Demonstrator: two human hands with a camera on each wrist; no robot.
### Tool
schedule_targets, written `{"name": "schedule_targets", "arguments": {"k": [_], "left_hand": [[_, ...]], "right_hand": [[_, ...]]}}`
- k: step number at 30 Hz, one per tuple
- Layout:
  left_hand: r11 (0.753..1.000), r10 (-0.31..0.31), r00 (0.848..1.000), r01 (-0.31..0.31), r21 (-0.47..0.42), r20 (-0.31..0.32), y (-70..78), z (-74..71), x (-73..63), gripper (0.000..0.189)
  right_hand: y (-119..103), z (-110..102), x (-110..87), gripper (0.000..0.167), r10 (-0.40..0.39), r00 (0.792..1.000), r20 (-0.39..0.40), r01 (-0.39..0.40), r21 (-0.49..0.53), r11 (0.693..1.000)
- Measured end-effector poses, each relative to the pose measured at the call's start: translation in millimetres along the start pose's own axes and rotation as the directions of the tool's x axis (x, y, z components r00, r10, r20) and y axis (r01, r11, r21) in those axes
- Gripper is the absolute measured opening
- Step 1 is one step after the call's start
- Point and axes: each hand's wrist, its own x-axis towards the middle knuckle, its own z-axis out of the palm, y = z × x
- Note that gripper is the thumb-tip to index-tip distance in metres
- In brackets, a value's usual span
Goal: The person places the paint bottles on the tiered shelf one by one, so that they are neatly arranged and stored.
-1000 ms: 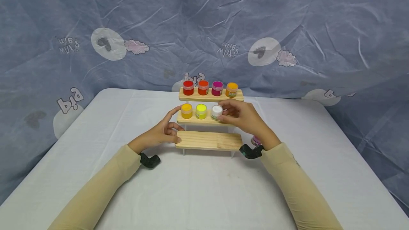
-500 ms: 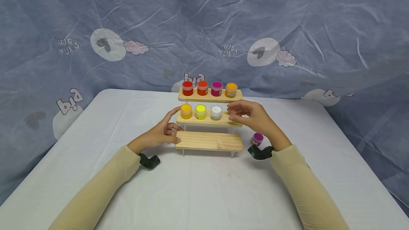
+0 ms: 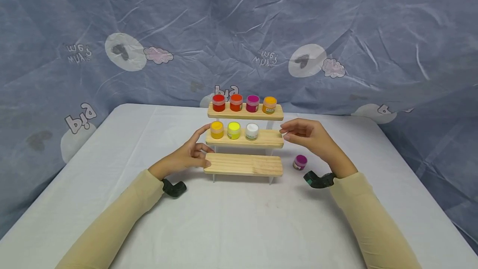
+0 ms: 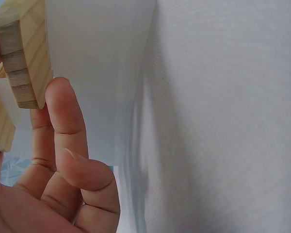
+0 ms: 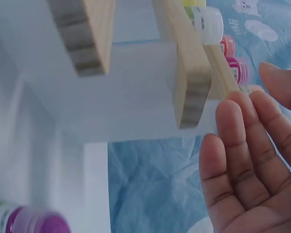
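Observation:
A three-tier wooden display stand (image 3: 242, 164) with white supports stands on the table. My left hand (image 3: 184, 155) holds its left end. The thumb is on the lowest board (image 4: 31, 53) and the other fingers reach under and behind it. My right hand (image 3: 306, 135) is beside the right end of the middle board, holding nothing, its fingers extended in the right wrist view. On the middle board stand an orange-yellow paint jar (image 3: 217, 130), a yellow paint jar (image 3: 234, 130) and a white paint jar (image 3: 252, 131). A purple paint jar (image 3: 300, 162) stands on the table below my right hand.
The top board (image 3: 244, 115) carries a red jar (image 3: 218, 103), an orange-red jar (image 3: 236, 103), a magenta jar (image 3: 252, 103) and an orange jar (image 3: 269, 105). A white cloth (image 3: 239, 227) covers the table. A blue-grey printed curtain (image 3: 224, 24) hangs behind.
My right hand has let go of the white paint jar on the middle board and moved right, uncovering the purple jar. The left hand has stayed on the stand.

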Motion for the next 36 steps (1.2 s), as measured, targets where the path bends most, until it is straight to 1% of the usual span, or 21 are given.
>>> {"name": "schedule_targets", "arguments": {"k": [3, 7, 12, 15, 17, 21, 26, 28, 31, 34, 36], "left_hand": [[1.000, -0.001, 1.000, 0.001, 0.001, 0.001, -0.1, -0.6, -0.4, 0.117], [1.000, -0.001, 1.000, 0.001, 0.002, -0.002, 0.2, -1.1, -1.1, 0.117], [1.000, 0.003, 1.000, -0.003, -0.004, -0.001, 0.9, -0.6, -0.8, 0.118], [1.000, 0.005, 1.000, -0.005, 0.000, 0.000, 1.5, -0.1, -0.5, 0.117], [1.000, 0.006, 1.000, -0.006, 0.006, -0.003, 1.7, 0.0, -0.6, 0.116], [1.000, 0.005, 1.000, -0.005, 0.018, -0.009, 1.2, -0.1, -1.0, 0.115], [1.000, 0.005, 1.000, -0.005, 0.007, -0.008, -0.6, 0.2, -0.5, 0.116], [1.000, 0.006, 1.000, -0.006, 0.000, -0.008, -1.3, 0.3, 0.2, 0.116], [1.000, 0.008, 1.000, -0.008, -0.007, -0.007, -1.7, 0.6, 0.7, 0.116], [1.000, 0.007, 1.000, -0.007, -0.008, -0.006, -1.1, 0.7, 0.2, 0.116], [1.000, 0.005, 1.000, -0.005, -0.008, -0.008, -0.7, 0.6, -0.1, 0.116]], "right_hand": [[5.8, -5.9, -3.4, 0.033, 0.017, 1.000, 0.015, -0.016, -0.022, 1.000], [19.8, -14.0, -5.1, 0.034, 0.047, 0.998, 0.031, -0.045, -0.043, 0.998], [38.3, -24.2, -6.0, 0.037, 0.103, 0.994, 0.039, -0.102, -0.022, 0.995], [47.6, -30.7, -7.6, 0.040, 0.141, 0.988, 0.058, -0.140, -0.010, 0.990], [52.5, -34.3, -8.9, 0.043, 0.159, 0.984, 0.085, -0.159, -0.009, 0.987], [63.8, -41.5, -12.3, 0.049, 0.193, 0.969, 0.156, -0.193, -0.019, 0.981], [79.2, -50.2, -16.7, 0.049, 0.234, 0.931, 0.279, -0.230, -0.048, 0.972], [84.5, -52.8, -18.2, 0.046, 0.239, 0.921, 0.308, -0.233, -0.056, 0.971], [91.0, -55.7, -20.0, 0.042, 0.229, 0.919, 0.320, -0.225, -0.050, 0.973], [95.9, -57.6, -21.4, 0.043, 0.195, 0.919, 0.343, -0.205, -0.007, 0.979], [97.6, -58.2, -21.7, 0.046, 0.173, 0.913, 0.370, -0.200, 0.034, 0.979]]}}
